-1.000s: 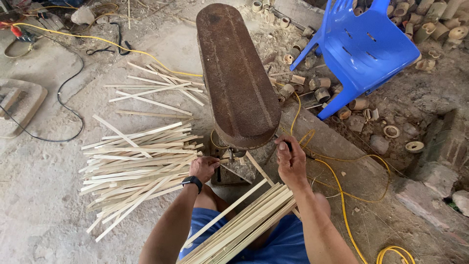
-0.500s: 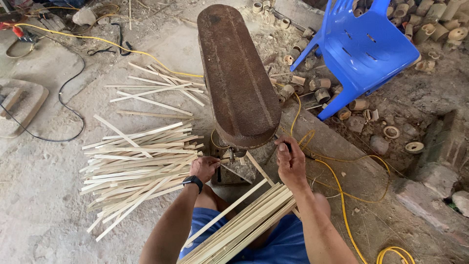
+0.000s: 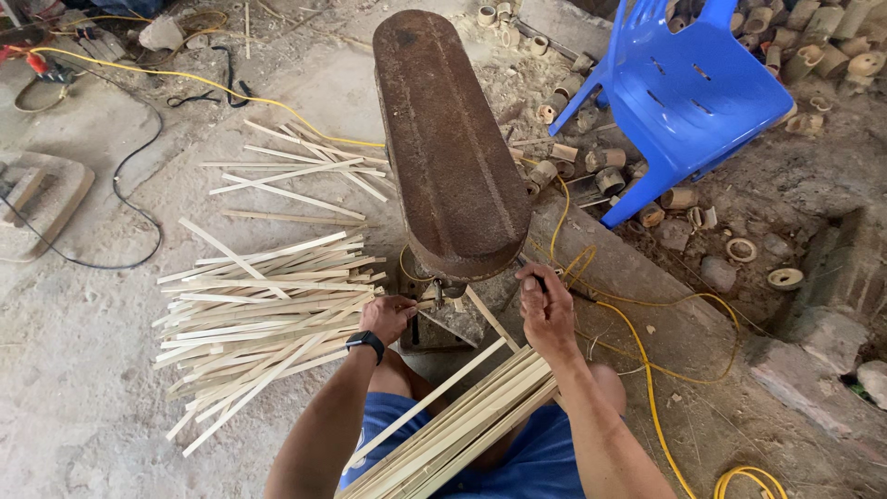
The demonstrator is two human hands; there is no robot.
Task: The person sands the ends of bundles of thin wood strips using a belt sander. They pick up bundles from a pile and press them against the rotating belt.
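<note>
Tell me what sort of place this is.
Probably a rough bamboo or wood-strip workshop: a rusty machine stands on a dusty concrete floor, a pile of pale cut strips lies beside it, and short cut tube rings litter the ground by a blue plastic chair.

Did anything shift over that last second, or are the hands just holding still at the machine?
Almost nothing changed. The left hand stays at the strip by the rusty machine, the right hand beside its base. The strip pile, the lap bundle and the blue chair stayed put.
</note>
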